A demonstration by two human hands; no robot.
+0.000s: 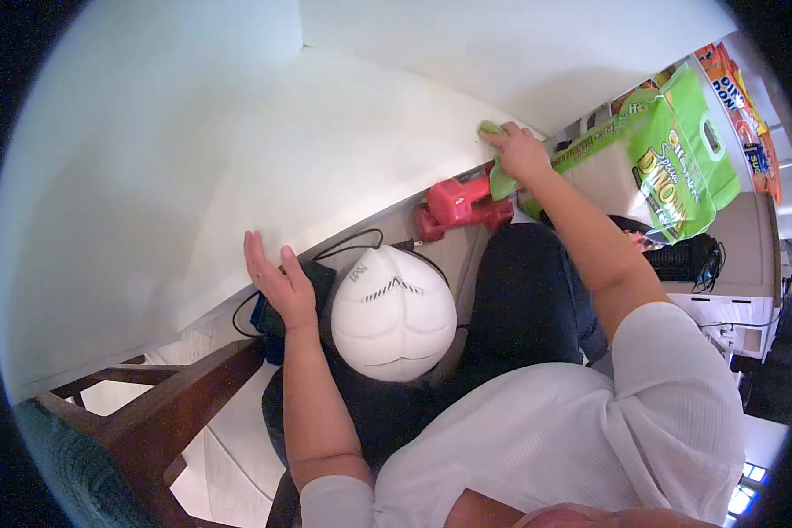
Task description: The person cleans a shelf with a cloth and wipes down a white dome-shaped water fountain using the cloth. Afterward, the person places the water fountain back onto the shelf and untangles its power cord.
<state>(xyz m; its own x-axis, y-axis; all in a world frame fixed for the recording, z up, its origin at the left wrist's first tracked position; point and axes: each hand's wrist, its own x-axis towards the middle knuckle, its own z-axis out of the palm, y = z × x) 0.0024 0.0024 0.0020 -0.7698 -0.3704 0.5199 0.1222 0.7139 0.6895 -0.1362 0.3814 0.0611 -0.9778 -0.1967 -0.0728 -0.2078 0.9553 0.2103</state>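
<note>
My right hand is closed on a green cloth, pressing it to the lower part of a white wall. A hanging fold of the cloth shows below my fingers. My left hand is open, fingers stretched and raised beside the wall; I cannot tell whether it touches. Below my right hand lie red dumbbells. Between my arms sits a smooth white rounded object with a slatted, V-shaped slit; its kind is unclear.
A large green and white rice bag leans at the right, with orange snack packs behind it. Black cables run along the wall's foot. A dark wooden chair stands at the lower left.
</note>
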